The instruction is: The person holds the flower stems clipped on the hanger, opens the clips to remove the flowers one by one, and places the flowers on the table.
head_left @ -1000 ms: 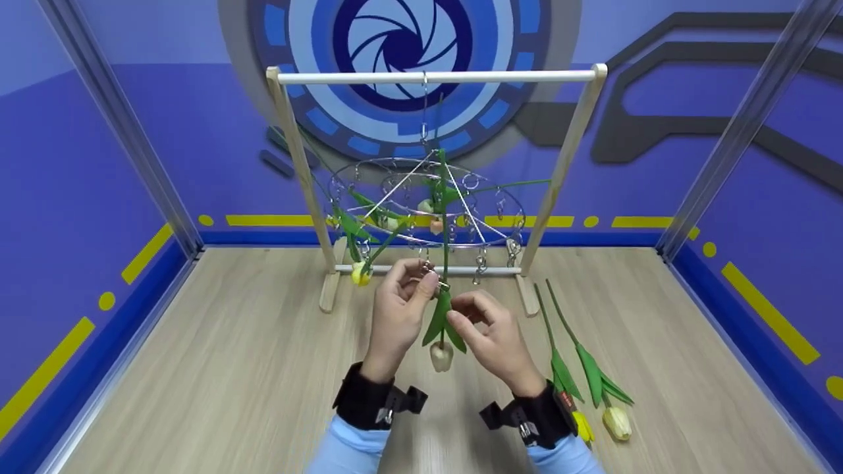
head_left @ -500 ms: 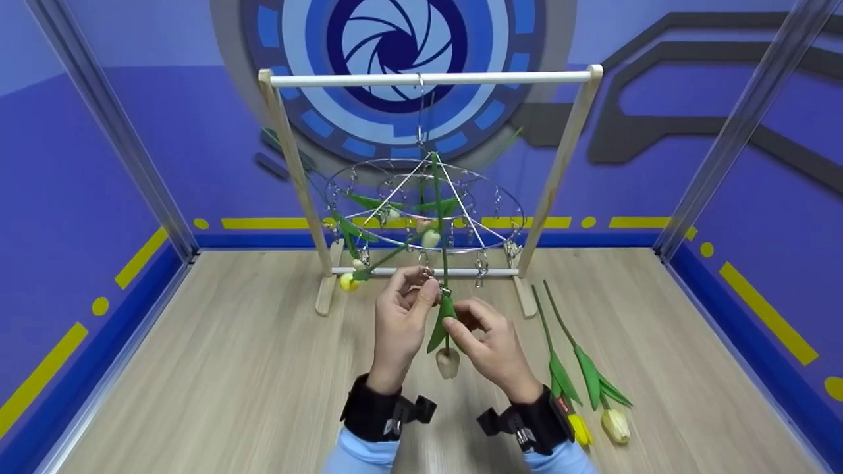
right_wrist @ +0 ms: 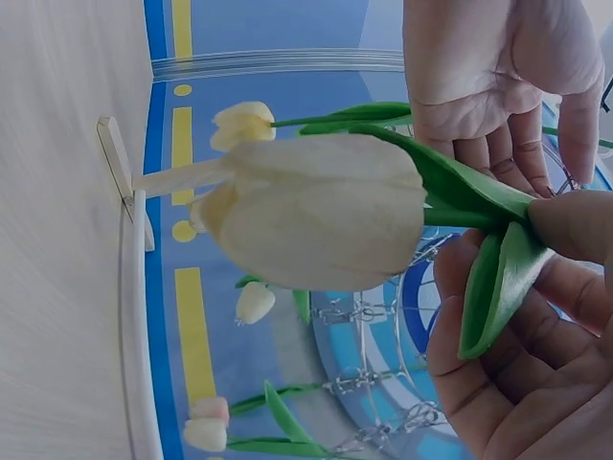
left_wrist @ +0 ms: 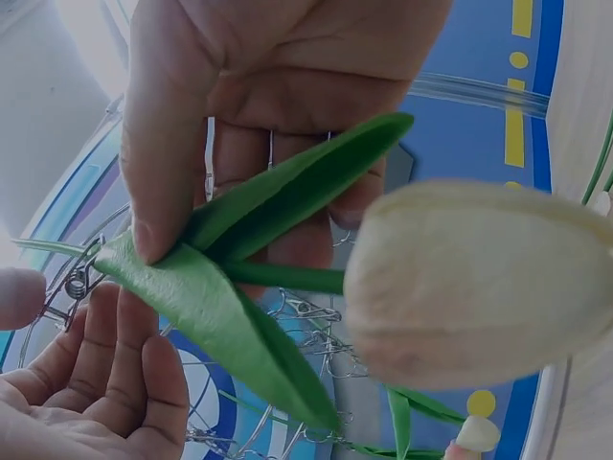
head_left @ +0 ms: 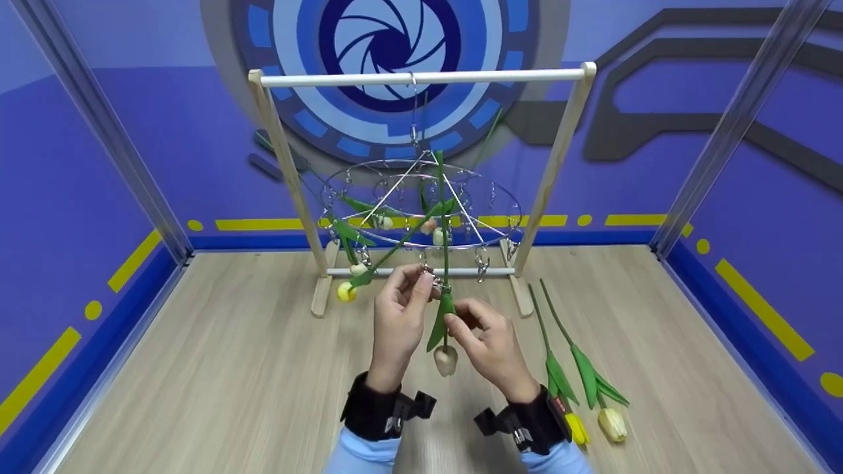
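In front of the hanger (head_left: pixel 463 209), the inverted white tulip (head_left: pixel 440 327) has turned slightly, left hand (head_left: pixel 398 319) pinching a clip (head_left: pixel 446 289), right hand (head_left: pixel 490 342) pinching its leaf base, suggesting the stem is being settled there.

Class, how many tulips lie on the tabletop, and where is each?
2: a yellow tulip, partly covered by the right wristband, and a cream tulip farther right, both right of the right hand. Others could be hidden from view.
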The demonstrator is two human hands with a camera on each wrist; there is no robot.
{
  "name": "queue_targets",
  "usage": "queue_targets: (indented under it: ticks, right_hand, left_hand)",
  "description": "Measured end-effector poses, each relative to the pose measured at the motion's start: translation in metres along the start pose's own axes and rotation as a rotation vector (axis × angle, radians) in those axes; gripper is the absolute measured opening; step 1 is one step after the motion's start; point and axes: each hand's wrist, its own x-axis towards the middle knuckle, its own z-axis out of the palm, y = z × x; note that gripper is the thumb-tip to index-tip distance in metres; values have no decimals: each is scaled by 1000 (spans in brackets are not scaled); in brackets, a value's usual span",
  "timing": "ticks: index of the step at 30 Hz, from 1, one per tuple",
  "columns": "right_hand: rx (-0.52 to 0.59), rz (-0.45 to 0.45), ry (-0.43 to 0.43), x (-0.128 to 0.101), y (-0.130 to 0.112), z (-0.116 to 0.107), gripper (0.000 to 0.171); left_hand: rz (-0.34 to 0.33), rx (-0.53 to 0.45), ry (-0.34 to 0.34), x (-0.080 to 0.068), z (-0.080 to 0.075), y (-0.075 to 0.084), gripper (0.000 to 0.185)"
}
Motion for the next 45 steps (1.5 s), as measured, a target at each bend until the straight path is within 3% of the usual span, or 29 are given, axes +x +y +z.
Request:
queue_targets:
  ticks: [6,12,16,23,37,45]
  right_hand:
    - [11,-5,13,1,-1,-1,12]
    - [25,1,10,1,-1,-4,10]
    - [16,30,-16,1,0,-6,9]
    - [-17,78,-16,0,0,-7,23]
    - [-2,39,35,2,4,-6,14]
    - [-1,43,40,2,4,-7,11]
  left_hand:
    - [-14,77,-42,3,-5,1,22]
    - [38,134,-77,7,-10,2,20]
    - [72,127,-83,9,-11,2,18]
    - [91,76,-100,10,-10,0,14]
    - [76,96,-150,14,-12,0,16]
    - [101,132,-144,15,-13,-2,14]
